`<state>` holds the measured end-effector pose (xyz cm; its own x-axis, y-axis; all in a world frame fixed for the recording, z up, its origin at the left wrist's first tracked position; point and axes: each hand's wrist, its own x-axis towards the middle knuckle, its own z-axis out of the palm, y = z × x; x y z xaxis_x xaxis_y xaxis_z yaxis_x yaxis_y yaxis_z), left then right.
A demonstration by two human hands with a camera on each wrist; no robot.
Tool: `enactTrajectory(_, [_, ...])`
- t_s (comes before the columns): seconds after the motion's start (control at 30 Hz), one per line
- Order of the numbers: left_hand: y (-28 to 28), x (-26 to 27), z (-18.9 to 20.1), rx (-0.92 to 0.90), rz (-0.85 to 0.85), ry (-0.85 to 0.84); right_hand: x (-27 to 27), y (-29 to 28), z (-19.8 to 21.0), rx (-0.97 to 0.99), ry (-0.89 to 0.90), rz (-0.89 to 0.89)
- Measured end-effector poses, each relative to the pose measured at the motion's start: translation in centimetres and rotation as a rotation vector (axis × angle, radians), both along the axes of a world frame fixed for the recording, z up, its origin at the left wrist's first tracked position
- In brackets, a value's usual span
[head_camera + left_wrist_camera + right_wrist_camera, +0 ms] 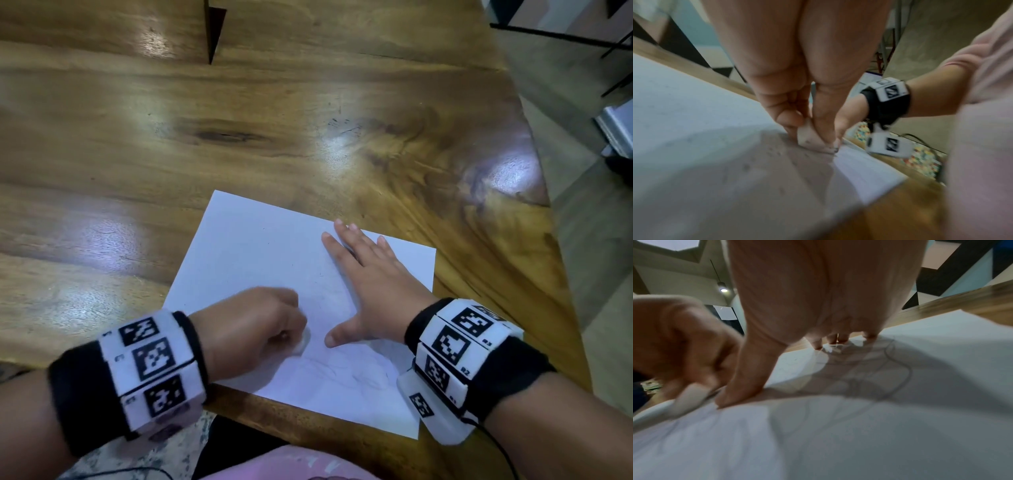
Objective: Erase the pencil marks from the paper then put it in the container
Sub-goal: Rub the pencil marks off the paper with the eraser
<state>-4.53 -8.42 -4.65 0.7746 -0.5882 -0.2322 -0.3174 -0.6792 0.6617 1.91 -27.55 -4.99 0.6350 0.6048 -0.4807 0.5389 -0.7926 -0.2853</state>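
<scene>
Left wrist view: the left hand (797,91) pinches a white eraser (809,139) between thumb and curled fingers (785,113), its smudged lower edge touching the paper (694,129). Just right of those fingers, the right hand (373,284) lies flat on the sheet, fingers straight and slightly spread, thumb stretched toward the eraser, pressing the paper down. Faint pencil marks (900,369) curve under and beside the right palm and run toward the sheet's near edge. The paper lies on a wooden table (239,120), near its front edge. No container shows in any view.
</scene>
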Motion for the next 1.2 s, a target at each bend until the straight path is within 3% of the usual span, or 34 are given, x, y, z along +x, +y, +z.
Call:
enactTrajectory(0.13, [0.1,-0.6,0.1,0.056,-0.064,0.105,-0.1,-0.1,0.0,0.008,-0.004,-0.003])
enactTrajectory(0.27, [-0.9,5.5,0.9,0.097,0.177,-0.152,0.0,0.0,-0.1,0.005,-0.018,-0.002])
enactTrajectory(0.4, [-2.0,9.0,0.8,0.194,0.296,-0.146,0.0,0.0,-0.2,0.016,-0.012,-0.013])
enactTrajectory(0.47, [-2.0,7.5,0.6,0.159,0.277,-0.127,0.0,0.0,-0.3,0.016,-0.012,-0.022])
enactTrajectory(0.63, [-1.3,1.9,0.4,0.123,0.016,0.048,0.0,0.0,-0.3,0.024,-0.001,-0.036])
enactTrajectory(0.87, [-2.4,9.1,1.1,0.183,0.287,-0.121,0.0,0.1,-0.1,0.008,-0.006,-0.026])
enactTrajectory(1.03, [-2.3,2.9,0.6,0.135,0.103,-0.051,-0.1,0.1,0.0,0.032,0.012,-0.039])
enactTrajectory(1.2, [-2.1,1.5,0.2,0.157,0.135,-0.060,0.6,-0.8,0.3,0.070,0.065,-0.061])
